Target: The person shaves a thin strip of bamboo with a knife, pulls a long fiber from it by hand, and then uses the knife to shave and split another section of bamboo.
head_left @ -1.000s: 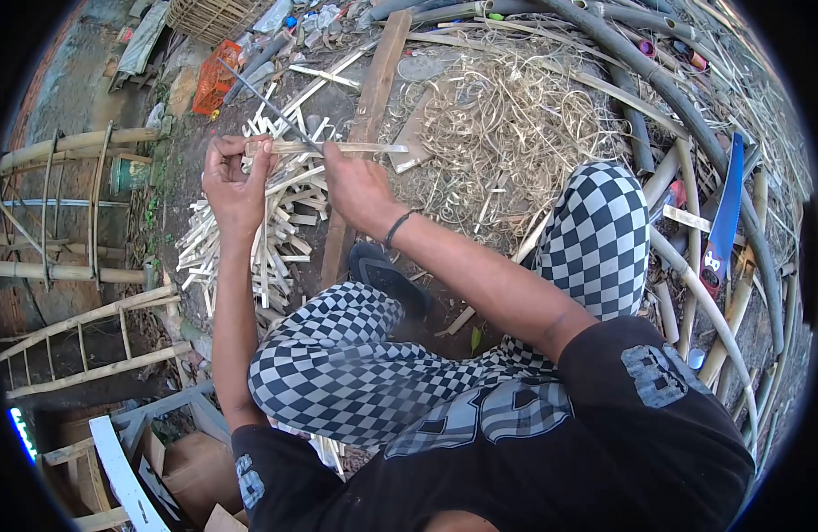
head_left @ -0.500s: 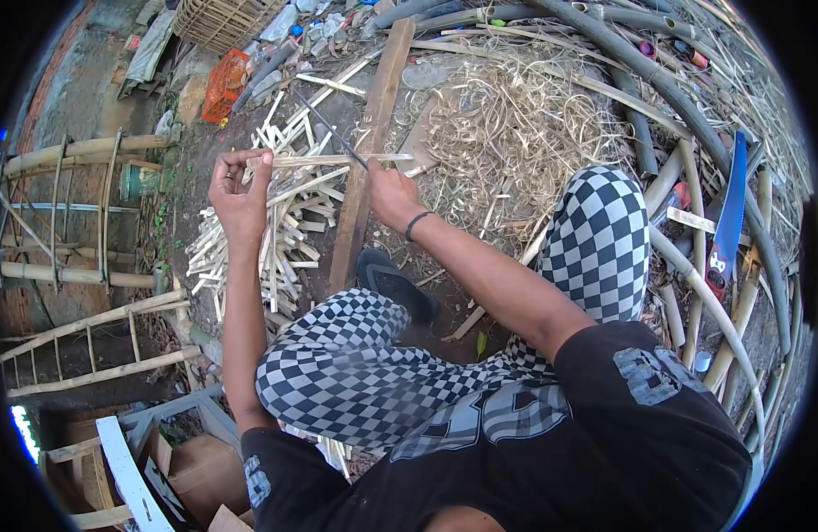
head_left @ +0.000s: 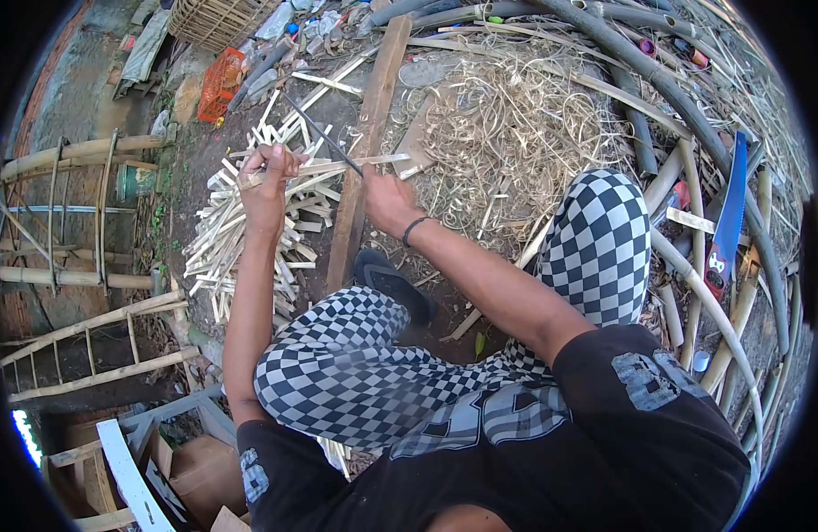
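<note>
My left hand (head_left: 269, 182) is closed around a pale bamboo strip (head_left: 338, 166) and holds it by its left end. The strip reaches right, across a long wooden plank (head_left: 373, 111). My right hand (head_left: 391, 202) grips a knife (head_left: 320, 130) whose long, thin, dark blade slants up and to the left across the strip. The knife's handle is mostly hidden in that fist. Under and around my left hand lies a heap of pale split bamboo sticks (head_left: 236, 239).
Curly bamboo shavings (head_left: 515, 133) cover the ground right of the plank. A blue-bladed handsaw (head_left: 730, 208) leans among bamboo poles (head_left: 675, 93) at the right. An orange crate (head_left: 221, 84) and a woven basket (head_left: 218, 22) stand at upper left. Bamboo ladder-like frames (head_left: 98, 332) are further left.
My left hand has moved to the right and turned, its fingers now more folded over the strip. My right hand and the knife have shifted only slightly.
</note>
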`<act>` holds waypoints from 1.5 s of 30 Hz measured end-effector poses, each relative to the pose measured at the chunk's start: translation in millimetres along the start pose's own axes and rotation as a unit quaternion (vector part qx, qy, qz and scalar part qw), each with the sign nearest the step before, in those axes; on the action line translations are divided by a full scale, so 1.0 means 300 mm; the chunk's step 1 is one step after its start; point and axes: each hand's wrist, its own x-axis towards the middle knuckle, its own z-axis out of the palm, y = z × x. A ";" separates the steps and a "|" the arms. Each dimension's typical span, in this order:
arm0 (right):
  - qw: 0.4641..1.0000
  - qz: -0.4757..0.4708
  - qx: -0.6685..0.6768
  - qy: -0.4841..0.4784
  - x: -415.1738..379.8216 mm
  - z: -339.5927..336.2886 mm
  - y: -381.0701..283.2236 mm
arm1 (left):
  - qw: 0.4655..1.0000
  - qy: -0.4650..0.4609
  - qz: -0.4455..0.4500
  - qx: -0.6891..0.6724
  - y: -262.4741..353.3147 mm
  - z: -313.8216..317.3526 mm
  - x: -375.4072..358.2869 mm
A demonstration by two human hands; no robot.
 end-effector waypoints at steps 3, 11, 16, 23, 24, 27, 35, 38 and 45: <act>1.000 0.009 0.004 -0.008 0.002 0.002 -0.001 | 1.000 0.006 -0.009 0.002 -0.001 0.000 -0.002; 0.998 -0.005 -0.061 -0.013 0.034 -0.072 -0.073 | 1.000 -0.019 -0.004 0.011 -0.001 0.015 0.024; 0.935 -0.089 -0.275 -0.207 0.254 -0.212 -0.195 | 0.996 0.084 -0.023 -0.011 -0.026 0.034 0.123; 0.886 -0.144 -0.286 -0.335 0.304 -0.344 -0.094 | 0.992 -0.049 0.096 -0.068 -0.035 0.085 0.118; 0.909 -0.141 -0.226 -0.321 0.318 -0.319 -0.016 | 0.992 -0.043 0.094 -0.068 -0.039 0.100 0.097; 0.940 -0.182 -0.106 -0.269 0.254 -0.328 0.100 | 0.985 -0.106 0.113 -0.078 -0.069 0.132 0.064; 0.954 -0.173 0.066 -0.235 0.113 -0.259 0.244 | 0.936 0.168 0.282 -0.124 -0.128 0.291 -0.074; 0.945 -0.275 0.041 -0.171 0.114 -0.242 0.278 | 0.922 0.210 0.303 -0.116 -0.179 0.308 -0.090; 0.944 -0.282 0.020 -0.171 0.094 -0.255 0.264 | 0.947 0.175 0.260 -0.074 -0.186 0.269 -0.148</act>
